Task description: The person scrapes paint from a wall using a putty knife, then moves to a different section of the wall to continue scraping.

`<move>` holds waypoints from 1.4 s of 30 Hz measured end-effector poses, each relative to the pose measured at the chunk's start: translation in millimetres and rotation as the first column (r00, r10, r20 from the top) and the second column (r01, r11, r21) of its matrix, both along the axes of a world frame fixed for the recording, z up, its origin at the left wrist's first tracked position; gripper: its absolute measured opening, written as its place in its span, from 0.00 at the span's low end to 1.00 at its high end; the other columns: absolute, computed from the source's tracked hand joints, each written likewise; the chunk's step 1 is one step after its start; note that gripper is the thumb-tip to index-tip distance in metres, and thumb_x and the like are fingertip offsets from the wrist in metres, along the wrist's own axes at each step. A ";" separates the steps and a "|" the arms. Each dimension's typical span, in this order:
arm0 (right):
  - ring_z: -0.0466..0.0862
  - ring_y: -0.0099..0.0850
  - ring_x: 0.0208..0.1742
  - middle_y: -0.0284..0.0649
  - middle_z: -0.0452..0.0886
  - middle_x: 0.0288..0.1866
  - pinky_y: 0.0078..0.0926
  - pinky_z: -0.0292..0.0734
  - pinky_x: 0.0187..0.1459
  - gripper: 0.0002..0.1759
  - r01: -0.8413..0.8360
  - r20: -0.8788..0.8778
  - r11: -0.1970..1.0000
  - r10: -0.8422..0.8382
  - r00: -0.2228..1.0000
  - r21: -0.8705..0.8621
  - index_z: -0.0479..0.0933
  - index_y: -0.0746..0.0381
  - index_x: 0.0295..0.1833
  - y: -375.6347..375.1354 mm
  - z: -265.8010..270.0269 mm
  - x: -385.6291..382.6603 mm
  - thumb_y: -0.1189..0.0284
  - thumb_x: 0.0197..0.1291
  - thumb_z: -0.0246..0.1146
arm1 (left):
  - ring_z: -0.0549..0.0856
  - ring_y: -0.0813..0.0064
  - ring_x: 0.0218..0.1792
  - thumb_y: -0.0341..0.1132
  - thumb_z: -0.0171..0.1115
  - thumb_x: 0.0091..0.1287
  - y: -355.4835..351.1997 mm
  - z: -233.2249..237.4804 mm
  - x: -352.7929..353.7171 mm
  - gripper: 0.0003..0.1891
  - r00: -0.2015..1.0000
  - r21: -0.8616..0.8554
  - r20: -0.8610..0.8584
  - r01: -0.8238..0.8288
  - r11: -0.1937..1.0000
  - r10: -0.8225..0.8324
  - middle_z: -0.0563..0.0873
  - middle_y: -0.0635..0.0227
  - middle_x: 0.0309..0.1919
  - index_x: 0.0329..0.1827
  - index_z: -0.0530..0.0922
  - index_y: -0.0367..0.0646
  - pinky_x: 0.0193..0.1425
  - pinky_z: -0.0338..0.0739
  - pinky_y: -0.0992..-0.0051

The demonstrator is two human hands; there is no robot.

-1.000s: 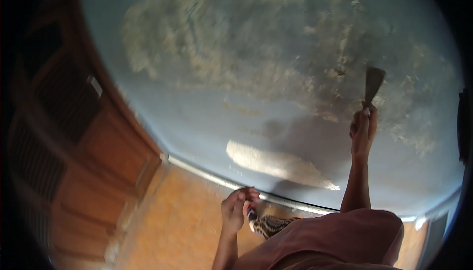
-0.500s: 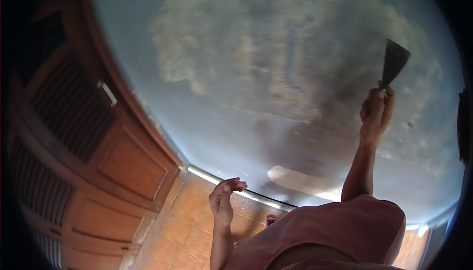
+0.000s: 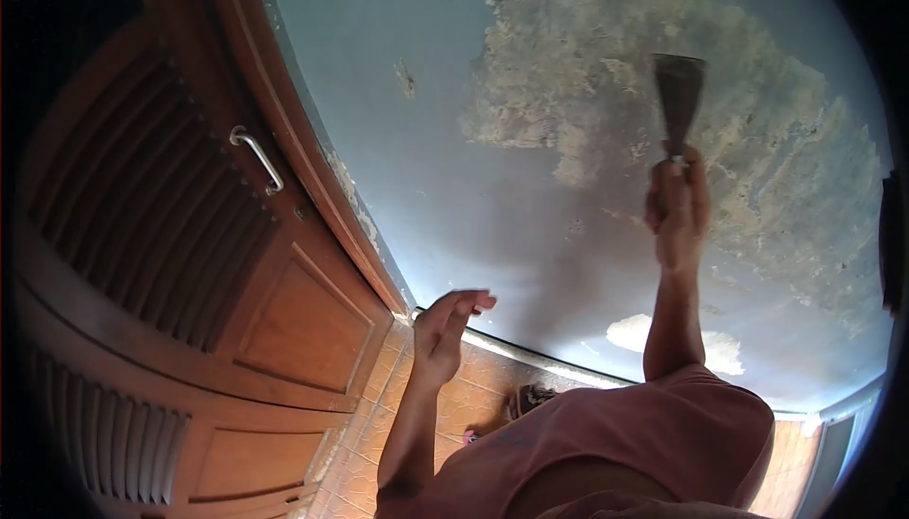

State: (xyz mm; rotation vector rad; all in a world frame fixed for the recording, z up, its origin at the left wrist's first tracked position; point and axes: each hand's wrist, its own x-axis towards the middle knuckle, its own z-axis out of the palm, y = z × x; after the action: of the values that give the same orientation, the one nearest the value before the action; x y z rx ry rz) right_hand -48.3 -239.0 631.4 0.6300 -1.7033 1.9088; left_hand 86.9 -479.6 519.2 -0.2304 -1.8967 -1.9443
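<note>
A scraper (image 3: 680, 93) with a wide, flat metal blade points upward in front of the wall (image 3: 417, 159). My right hand (image 3: 678, 206) is wrapped round its handle, the arm stretched out. The blade overlaps a large rough patch (image 3: 559, 64) where the blue-grey paint is gone and pale, mottled plaster shows. Lower left, my left hand (image 3: 445, 330) is raised near the foot of the wall with its fingers stretched forward and nothing visible in them.
On the left stands a brown wooden door (image 3: 303, 320) with louvred panels and a metal handle (image 3: 256, 159). Orange floor tiles (image 3: 464, 396) run below the wall. A smaller pale bare patch (image 3: 720, 348) lies low on the wall, beside my right arm.
The view has swung left, bringing more of the door in. My right hand and scraper now appear farther left against the wall; my left hand is higher in the view.
</note>
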 end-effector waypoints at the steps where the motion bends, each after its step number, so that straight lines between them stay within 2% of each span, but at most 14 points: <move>1: 0.61 0.11 0.19 0.26 0.66 0.26 0.11 0.54 0.18 0.16 -0.056 0.032 0.998 0.056 0.998 0.015 0.69 0.62 0.58 -17.5 -5.0 -1.7 0.65 0.72 0.47 | 0.84 0.72 0.45 0.35 0.47 0.74 -5.9 4.5 -16.8 0.14 0.999 -0.022 -0.006 0.034 0.999 -0.034 0.86 0.60 0.42 0.50 0.78 0.34 0.51 0.75 0.73; 4: 0.61 0.11 0.19 0.25 0.65 0.26 0.11 0.56 0.18 0.16 -0.175 0.156 0.984 0.167 0.974 0.037 0.69 0.61 0.58 -61.2 -27.6 -11.7 0.65 0.72 0.46 | 0.81 0.71 0.48 0.39 0.47 0.74 -21.6 10.4 -68.3 0.18 0.998 -0.156 -0.017 0.063 0.986 -0.067 0.84 0.60 0.45 0.50 0.78 0.33 0.53 0.73 0.73; 11: 0.65 0.17 0.16 0.31 0.69 0.25 0.14 0.60 0.18 0.13 -0.289 0.341 0.950 0.311 0.887 -0.114 0.67 0.63 0.52 -147.4 -37.8 -50.9 0.67 0.72 0.43 | 0.81 0.72 0.49 0.43 0.42 0.76 -37.3 33.0 -178.2 0.21 0.966 -0.148 -0.241 0.059 0.987 -0.094 0.82 0.59 0.45 0.61 0.70 0.36 0.55 0.73 0.73; 13: 0.67 0.19 0.15 0.33 0.70 0.24 0.16 0.61 0.17 0.12 -0.352 0.441 0.929 0.365 0.820 -0.115 0.67 0.63 0.50 -157.6 -30.3 -51.9 0.67 0.71 0.43 | 0.81 0.72 0.49 0.46 0.40 0.76 -50.8 50.2 -197.9 0.23 0.938 -0.015 0.054 0.343 0.939 -0.342 0.81 0.57 0.45 0.61 0.69 0.37 0.55 0.75 0.72; 16: 0.65 0.20 0.11 0.35 0.70 0.19 0.17 0.61 0.12 0.14 -0.397 0.464 0.911 0.399 0.790 -0.107 0.67 0.63 0.52 -169.0 -32.7 -65.1 0.69 0.69 0.42 | 0.82 0.67 0.50 0.49 0.39 0.76 -53.1 70.0 -219.1 0.25 0.818 0.166 0.118 0.543 0.823 -0.563 0.81 0.53 0.46 0.59 0.70 0.35 0.52 0.79 0.71; 17: 0.65 0.20 0.11 0.35 0.70 0.19 0.17 0.62 0.12 0.13 -0.377 0.472 0.916 0.394 0.789 -0.135 0.68 0.63 0.51 -172.2 -31.8 -68.2 0.69 0.69 0.42 | 0.82 0.67 0.50 0.48 0.40 0.76 -45.6 66.6 -228.3 0.24 0.813 0.220 -0.005 0.569 0.793 -0.582 0.82 0.53 0.45 0.58 0.71 0.34 0.51 0.79 0.71; 19: 0.66 0.20 0.11 0.34 0.69 0.17 0.17 0.62 0.12 0.13 -0.328 0.490 0.925 0.380 0.785 -0.193 0.68 0.63 0.50 -176.8 -30.2 -68.6 0.70 0.68 0.42 | 0.82 0.66 0.50 0.47 0.41 0.76 -38.6 60.2 -242.4 0.24 0.759 0.311 -0.160 0.646 0.697 -0.632 0.82 0.53 0.45 0.55 0.73 0.33 0.49 0.80 0.71; 21: 0.66 0.21 0.10 0.34 0.70 0.18 0.18 0.63 0.12 0.13 -0.246 0.509 0.966 0.254 0.822 -0.084 0.69 0.64 0.49 -183.4 -37.1 -69.4 0.71 0.67 0.43 | 0.82 0.64 0.51 0.48 0.41 0.76 -38.9 55.4 -252.7 0.25 0.684 0.387 -0.234 0.718 0.579 -0.691 0.82 0.54 0.45 0.52 0.75 0.31 0.49 0.80 0.69; 24: 0.70 0.24 0.14 0.37 0.72 0.20 0.21 0.66 0.16 0.10 -0.159 0.527 0.985 0.098 0.844 0.072 0.70 0.66 0.44 -191.2 -32.5 -60.8 0.72 0.67 0.45 | 0.81 0.55 0.52 0.47 0.39 0.76 -44.0 48.0 -254.0 0.25 0.606 0.469 -0.214 0.752 0.463 -0.766 0.81 0.49 0.44 0.47 0.75 0.29 0.54 0.78 0.58; 27: 0.74 0.29 0.19 0.41 0.73 0.22 0.26 0.70 0.22 0.11 -0.096 0.462 0.940 -0.070 0.884 0.327 0.70 0.68 0.40 -197.1 -34.9 -55.2 0.73 0.67 0.46 | 0.84 0.53 0.45 0.47 0.40 0.75 -54.3 46.3 -247.6 0.24 0.529 0.530 -0.180 0.763 0.372 -0.829 0.82 0.51 0.38 0.41 0.75 0.30 0.52 0.79 0.57; 28: 0.75 0.30 0.21 0.43 0.74 0.23 0.28 0.71 0.23 0.11 -0.074 0.423 0.902 -0.126 0.897 0.425 0.71 0.69 0.39 -199.1 -36.7 -54.7 0.73 0.67 0.46 | 0.84 0.53 0.43 0.47 0.40 0.75 -57.5 48.1 -247.4 0.24 0.555 0.529 -0.160 0.747 0.404 -0.817 0.82 0.52 0.36 0.40 0.75 0.30 0.51 0.79 0.57; 32: 0.78 0.38 0.33 0.48 0.74 0.28 0.35 0.72 0.31 0.12 0.088 0.264 0.918 -0.202 0.943 0.387 0.71 0.69 0.35 -221.1 -26.0 -77.2 0.72 0.66 0.47 | 0.85 0.55 0.39 0.47 0.41 0.76 -75.7 87.3 -259.5 0.25 0.639 0.497 -0.093 0.694 0.521 -0.763 0.82 0.53 0.32 0.37 0.76 0.30 0.48 0.80 0.58; 37: 0.77 0.29 0.21 0.41 0.74 0.19 0.28 0.69 0.22 0.11 -0.096 0.527 0.985 0.007 0.850 0.143 0.71 0.69 0.38 -226.2 -2.9 -51.8 0.74 0.65 0.45 | 0.85 0.55 0.39 0.47 0.40 0.76 -82.3 90.3 -245.7 0.26 0.569 0.480 -0.001 0.722 0.499 -0.822 0.82 0.52 0.32 0.35 0.76 0.29 0.47 0.80 0.61; 42: 0.78 0.33 0.22 0.43 0.75 0.21 0.29 0.70 0.23 0.12 0.083 0.303 0.925 -0.205 0.931 0.370 0.73 0.69 0.37 -230.4 -31.7 -49.6 0.74 0.64 0.45 | 0.85 0.54 0.40 0.45 0.40 0.76 -85.4 77.0 -242.6 0.25 0.530 0.468 0.010 0.747 0.473 -0.848 0.83 0.51 0.32 0.34 0.76 0.29 0.48 0.80 0.62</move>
State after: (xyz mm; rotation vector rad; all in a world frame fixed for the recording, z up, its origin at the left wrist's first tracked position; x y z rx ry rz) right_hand -97.8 -469.4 599.7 0.2937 -2.2739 1.6893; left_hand -155.7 -565.0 596.2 -0.9622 -1.5370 -3.0865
